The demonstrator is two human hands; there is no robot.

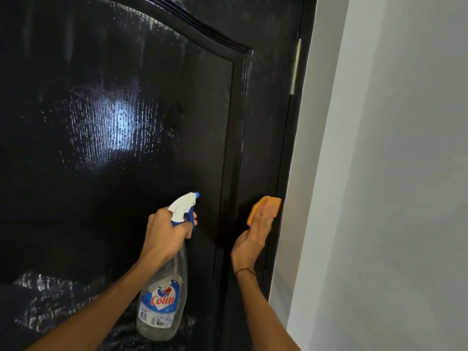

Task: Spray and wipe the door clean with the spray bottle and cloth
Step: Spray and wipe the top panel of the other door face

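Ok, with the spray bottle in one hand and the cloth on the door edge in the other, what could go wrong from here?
1. The right hand presses the orange cloth at the glossy black door's hinge-side edge; fingers might get pinched if the door swings.
2. The left hand holds the clear plastic spray bottle by its neck, nozzle toward the cloth hand; a squeeze could spray it.
3. The metal hinge above may catch runoff.

Both forearms were bare, with no sleeves showing up to the lower edge of the view. A thin dark thread bracelet [245, 271] circled the right wrist just below the right hand [253, 236]. The left hand [166, 236] wore nothing.
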